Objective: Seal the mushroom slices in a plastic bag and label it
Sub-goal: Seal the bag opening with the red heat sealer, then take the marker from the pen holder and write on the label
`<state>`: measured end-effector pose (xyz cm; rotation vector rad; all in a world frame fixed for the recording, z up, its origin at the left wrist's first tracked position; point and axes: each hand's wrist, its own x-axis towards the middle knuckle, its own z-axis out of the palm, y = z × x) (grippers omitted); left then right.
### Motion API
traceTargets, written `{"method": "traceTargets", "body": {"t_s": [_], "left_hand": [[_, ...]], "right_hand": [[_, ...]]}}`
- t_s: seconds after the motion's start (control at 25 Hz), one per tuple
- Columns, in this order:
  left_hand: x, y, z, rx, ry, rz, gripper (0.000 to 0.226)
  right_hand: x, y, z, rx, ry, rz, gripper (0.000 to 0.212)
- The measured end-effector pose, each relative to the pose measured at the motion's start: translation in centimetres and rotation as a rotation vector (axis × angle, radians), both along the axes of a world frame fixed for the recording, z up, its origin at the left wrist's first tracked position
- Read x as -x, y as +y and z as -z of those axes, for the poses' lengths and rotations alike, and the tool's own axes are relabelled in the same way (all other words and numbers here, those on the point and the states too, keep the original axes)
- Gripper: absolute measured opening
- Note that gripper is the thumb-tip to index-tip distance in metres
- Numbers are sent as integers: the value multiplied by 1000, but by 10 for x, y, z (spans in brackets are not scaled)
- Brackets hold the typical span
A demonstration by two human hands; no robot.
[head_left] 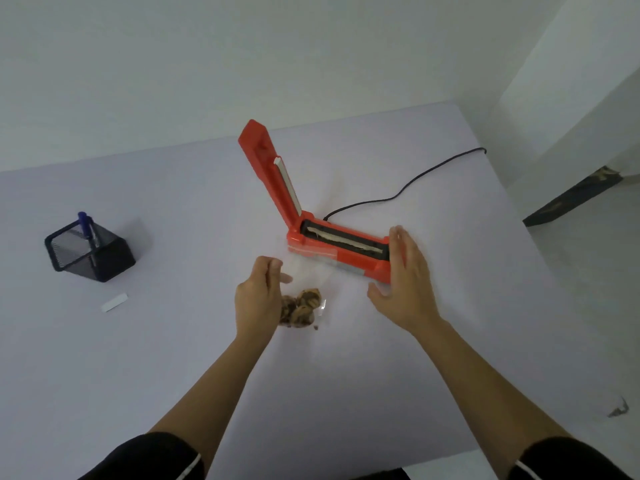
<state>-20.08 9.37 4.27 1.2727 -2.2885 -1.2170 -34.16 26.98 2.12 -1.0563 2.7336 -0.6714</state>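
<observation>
Two bare hands hover at a clear bag of mushroom slices, in front of an open orange heat sealer.

The plastic bag (313,289) lies on the white table (346,393), its mouth reaching toward the sealer (341,249) — lid raised, black cord (398,195) trailing far right. The mushroom slices (299,308) bunch at the bag's near end. The left hand (258,296) is loosely curled beside the slices; whether it grips the bag cannot be told. The right hand (405,282) is open, fingers spread, at the sealer's right end. Far left stand a mesh pen holder (90,252) with a blue pen (86,226) — nearer, a white label (114,302).
</observation>
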Motion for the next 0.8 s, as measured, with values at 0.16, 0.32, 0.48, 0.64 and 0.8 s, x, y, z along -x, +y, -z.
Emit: {"method": "traceTargets", "body": {"t_s": [0.16,0.32,0.48,0.64,0.8], "left_hand": [[-51,-18,13,-89,-11,-153,24],[-102,-40,28,-141,-27,-278,25],[-142,-53,44,-132,-100,-335,28],[-165,-64,62,3,-238,-294,30],[-172,-76,70,81,-333,-156,32]], "right_hand": [[-85,-49,2,251,-622,44,51],[-138,-103,12,221,-943,121,29],[-172,-128,31,137,-874,142,12],[-195,-139,39,68,-813,208,15],[-203,-145,37,27,-666,212,16]]}}
